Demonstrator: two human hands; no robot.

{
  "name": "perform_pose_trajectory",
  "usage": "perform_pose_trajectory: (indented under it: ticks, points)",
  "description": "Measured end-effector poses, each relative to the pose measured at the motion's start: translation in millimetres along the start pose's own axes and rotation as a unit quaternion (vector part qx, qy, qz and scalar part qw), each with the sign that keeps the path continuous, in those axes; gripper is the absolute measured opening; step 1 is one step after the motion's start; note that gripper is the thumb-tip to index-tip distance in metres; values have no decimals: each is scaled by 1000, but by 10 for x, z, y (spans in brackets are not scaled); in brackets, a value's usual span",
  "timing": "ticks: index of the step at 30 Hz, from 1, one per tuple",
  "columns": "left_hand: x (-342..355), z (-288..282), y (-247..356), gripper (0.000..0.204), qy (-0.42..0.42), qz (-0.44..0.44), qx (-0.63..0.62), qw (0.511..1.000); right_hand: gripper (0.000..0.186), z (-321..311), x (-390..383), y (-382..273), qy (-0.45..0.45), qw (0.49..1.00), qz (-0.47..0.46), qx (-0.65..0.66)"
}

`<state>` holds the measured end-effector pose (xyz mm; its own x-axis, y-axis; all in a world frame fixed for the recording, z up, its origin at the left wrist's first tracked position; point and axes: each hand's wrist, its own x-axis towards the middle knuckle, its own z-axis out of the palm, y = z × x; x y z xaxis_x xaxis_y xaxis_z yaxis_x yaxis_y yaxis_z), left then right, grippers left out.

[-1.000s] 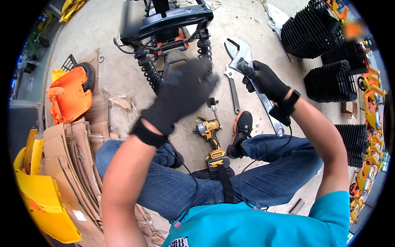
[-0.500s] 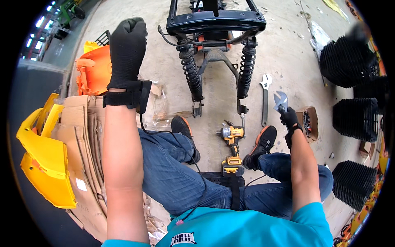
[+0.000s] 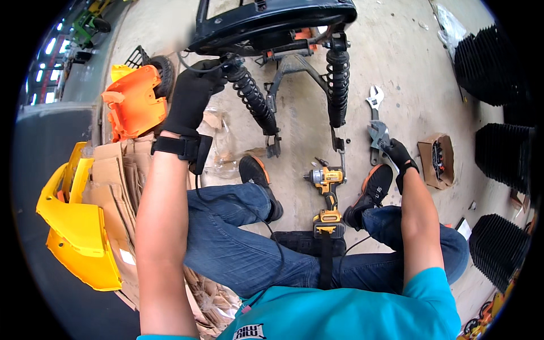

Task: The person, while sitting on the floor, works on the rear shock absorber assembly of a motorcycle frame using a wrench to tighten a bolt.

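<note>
My left hand (image 3: 195, 95), in a black glove, is closed at the upper end of the left coil-spring shock absorber (image 3: 252, 99), just under the black frame (image 3: 272, 25). That shock absorber leans outward at its top, while the right one (image 3: 338, 85) stands nearly upright. In my gloved right hand (image 3: 398, 153) is an adjustable wrench (image 3: 378, 134), held jaw-up over the floor. Beneath its head lies a second adjustable wrench (image 3: 375, 97), partly covered from view. Between my shoes stands a yellow-and-black cordless impact wrench (image 3: 326, 184).
An open cardboard box (image 3: 436, 161) with small parts sits at right, near stacks of black ribbed parts (image 3: 501, 156). At left are flattened cardboard (image 3: 113, 198), yellow panels (image 3: 85, 226) and an orange panel (image 3: 136, 102). A dark cable runs from my left wrist across my leg.
My left hand has come down from its raised position to the shock absorber's top. The frame appears shifted and tilted in view. My right hand with the wrench has lowered slightly.
</note>
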<state>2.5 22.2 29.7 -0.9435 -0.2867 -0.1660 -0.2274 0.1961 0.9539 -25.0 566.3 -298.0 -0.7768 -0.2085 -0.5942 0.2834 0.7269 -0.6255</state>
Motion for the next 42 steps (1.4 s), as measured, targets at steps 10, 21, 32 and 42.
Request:
perform_pose_trajectory:
  ticks: [10, 21, 32, 42]
  points:
    - [164, -61, -177, 29, -35, 2, 54, 998, 36, 64, 13, -71, -7, 998, 46, -45]
    - [169, -62, -162, 31, -34, 5, 46, 998, 37, -115, 209, 286, 125, 990, 63, -35]
    - [134, 56, -20, 37, -53, -3, 83, 995, 30, -157, 180, 279, 222, 960, 98, -142]
    - [154, -139, -180, 40, -67, 4, -6, 998, 26, -108, 147, -114, 299, 925, 211, -98]
